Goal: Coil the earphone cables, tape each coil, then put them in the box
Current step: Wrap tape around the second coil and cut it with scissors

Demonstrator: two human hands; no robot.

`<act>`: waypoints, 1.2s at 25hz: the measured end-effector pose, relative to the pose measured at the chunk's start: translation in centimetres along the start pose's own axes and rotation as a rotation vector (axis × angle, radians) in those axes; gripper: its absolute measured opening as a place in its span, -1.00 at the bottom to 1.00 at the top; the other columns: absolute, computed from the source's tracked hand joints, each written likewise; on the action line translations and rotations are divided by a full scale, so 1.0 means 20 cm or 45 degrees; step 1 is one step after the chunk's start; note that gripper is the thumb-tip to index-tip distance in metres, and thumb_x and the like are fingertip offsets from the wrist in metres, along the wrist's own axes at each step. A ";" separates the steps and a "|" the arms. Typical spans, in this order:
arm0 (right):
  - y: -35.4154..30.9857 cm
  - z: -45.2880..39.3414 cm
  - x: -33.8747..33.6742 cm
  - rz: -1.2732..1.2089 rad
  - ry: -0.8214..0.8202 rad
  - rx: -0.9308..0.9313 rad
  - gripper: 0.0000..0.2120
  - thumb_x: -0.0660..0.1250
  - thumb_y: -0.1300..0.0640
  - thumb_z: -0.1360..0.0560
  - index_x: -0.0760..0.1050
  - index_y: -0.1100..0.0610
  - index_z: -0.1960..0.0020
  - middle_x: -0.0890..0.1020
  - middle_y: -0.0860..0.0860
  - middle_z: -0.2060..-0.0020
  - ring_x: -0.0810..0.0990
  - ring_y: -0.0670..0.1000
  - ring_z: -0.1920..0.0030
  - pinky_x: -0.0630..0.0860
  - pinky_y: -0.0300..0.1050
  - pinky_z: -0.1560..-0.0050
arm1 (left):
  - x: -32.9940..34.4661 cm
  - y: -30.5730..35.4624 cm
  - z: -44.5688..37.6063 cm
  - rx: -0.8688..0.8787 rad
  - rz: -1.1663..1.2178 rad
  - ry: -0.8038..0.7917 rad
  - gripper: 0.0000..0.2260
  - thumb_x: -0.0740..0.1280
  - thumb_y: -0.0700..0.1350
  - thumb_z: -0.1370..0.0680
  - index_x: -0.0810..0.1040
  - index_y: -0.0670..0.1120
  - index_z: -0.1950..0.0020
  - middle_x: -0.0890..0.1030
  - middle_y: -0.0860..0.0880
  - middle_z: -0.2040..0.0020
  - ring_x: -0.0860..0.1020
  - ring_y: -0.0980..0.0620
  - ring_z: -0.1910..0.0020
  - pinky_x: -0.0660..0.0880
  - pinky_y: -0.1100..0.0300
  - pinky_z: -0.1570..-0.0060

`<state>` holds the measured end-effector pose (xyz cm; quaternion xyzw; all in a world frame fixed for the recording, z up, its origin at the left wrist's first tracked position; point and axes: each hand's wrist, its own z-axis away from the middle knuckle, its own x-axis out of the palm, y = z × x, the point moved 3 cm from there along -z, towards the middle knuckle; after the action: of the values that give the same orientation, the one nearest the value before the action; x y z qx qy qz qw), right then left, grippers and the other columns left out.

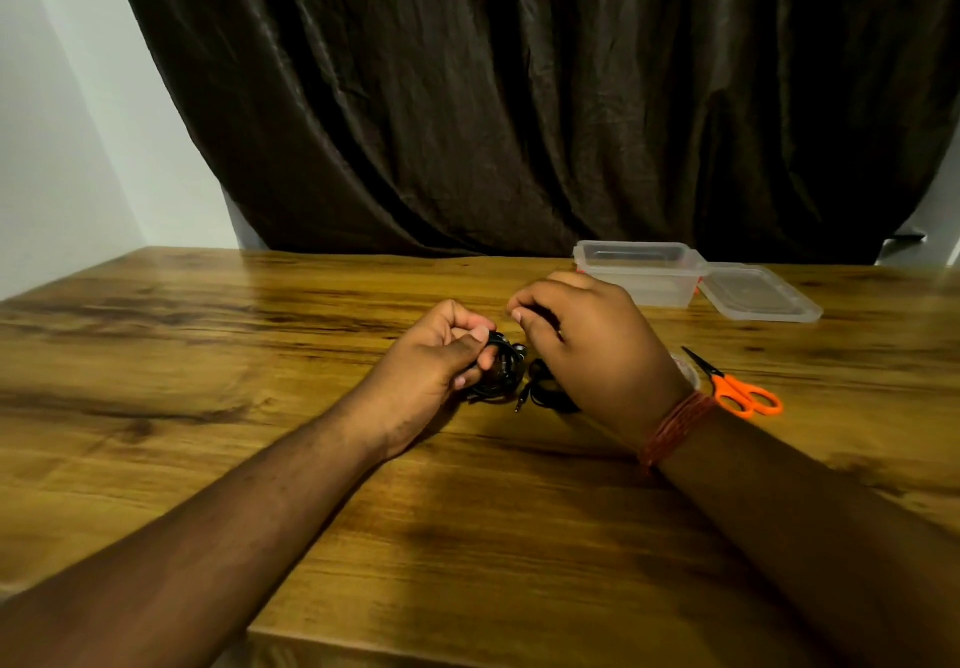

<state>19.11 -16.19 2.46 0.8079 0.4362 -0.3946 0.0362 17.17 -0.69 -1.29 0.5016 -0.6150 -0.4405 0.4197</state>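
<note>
My left hand [441, 350] grips a black coil of earphone cable [501, 368] just above the wooden table [208, 355], thumb and fingers curled round it. Its jack plug hangs down beside the coil. My right hand [587, 350] hovers close to the right of the coil, fingers curled and fingertips pinched together; what they pinch is too small to make out. More black earphone cable [545, 389] lies on the table under my right hand, partly hidden. The clear plastic box [639, 272] stands open at the back right.
The box's clear lid [761, 293] lies just right of the box. Orange-handled scissors [737, 389] rest on the table behind my right wrist. A whitish object, mostly hidden, peeks out beside that wrist. A dark curtain hangs behind the table.
</note>
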 end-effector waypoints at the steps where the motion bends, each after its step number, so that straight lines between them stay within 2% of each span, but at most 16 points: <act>1: 0.00 0.00 0.00 0.034 -0.022 -0.026 -0.84 0.28 0.13 -0.58 0.63 0.10 -0.04 0.63 -0.01 0.06 0.57 -0.03 0.04 0.50 -0.11 0.01 | 0.00 0.00 0.00 0.007 -0.014 0.004 -0.91 0.13 -0.27 -0.66 0.40 -0.14 -0.02 0.50 -0.01 0.35 0.27 0.17 0.50 0.26 0.26 0.32; 4: -0.01 0.00 0.02 0.089 -0.095 -0.052 -0.82 0.26 0.11 -0.58 0.63 0.08 -0.05 0.63 -0.01 0.05 0.58 0.01 0.04 0.54 0.02 0.02 | 0.00 -0.01 -0.01 0.037 -0.045 0.011 -0.91 0.14 -0.27 -0.66 0.40 -0.14 -0.02 0.51 -0.01 0.35 0.28 0.17 0.50 0.24 0.19 0.28; 8: -0.01 -0.01 0.04 0.122 -0.167 -0.073 -0.82 0.24 0.10 -0.58 0.62 0.06 -0.04 0.62 -0.01 0.07 0.58 0.02 0.05 0.54 0.04 0.02 | 0.00 -0.02 -0.01 0.056 -0.099 -0.005 -0.92 0.14 -0.27 -0.66 0.40 -0.15 -0.02 0.52 -0.02 0.34 0.29 0.17 0.49 0.26 0.17 0.28; 13: -0.02 -0.01 0.04 0.143 -0.206 -0.076 -0.80 0.22 0.09 -0.58 0.62 0.05 -0.06 0.61 -0.02 0.07 0.57 0.01 0.05 0.53 0.04 0.02 | 0.01 -0.02 -0.01 0.048 -0.119 0.043 -0.90 0.12 -0.28 -0.67 0.40 -0.15 0.00 0.50 -0.03 0.33 0.31 0.18 0.50 0.31 0.29 0.37; 22: -0.03 0.00 0.06 0.161 -0.274 -0.060 -0.76 0.17 0.03 -0.57 0.60 0.01 -0.06 0.58 -0.04 0.07 0.57 0.01 0.07 0.54 0.03 0.04 | 0.02 -0.01 0.00 0.038 -0.171 0.091 -0.90 0.14 -0.26 -0.67 0.41 -0.15 -0.01 0.50 -0.05 0.30 0.42 0.23 0.47 0.39 0.37 0.37; 26: -0.05 0.00 0.06 0.157 -0.285 -0.034 -0.72 0.14 0.00 -0.55 0.61 0.01 -0.05 0.58 -0.03 0.07 0.57 0.02 0.06 0.54 0.03 0.03 | 0.00 -0.03 -0.01 0.044 -0.194 0.089 -0.88 0.15 -0.23 -0.67 0.43 -0.11 0.02 0.53 -0.04 0.28 0.47 0.17 0.38 0.41 0.25 0.24; 30: -0.06 0.01 0.06 0.170 -0.305 -0.016 -0.78 0.22 0.01 -0.58 0.59 0.00 -0.12 0.54 -0.04 0.01 0.53 0.00 -0.01 0.49 -0.03 -0.02 | -0.01 -0.03 -0.01 0.074 -0.262 0.121 -0.87 0.16 -0.22 -0.67 0.45 -0.10 0.03 0.55 -0.04 0.26 0.50 0.14 0.30 0.43 0.21 0.16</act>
<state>18.43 -14.63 1.85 0.7819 0.3765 -0.4822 0.1194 17.57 -0.56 -1.76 0.5943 -0.5522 -0.4390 0.3863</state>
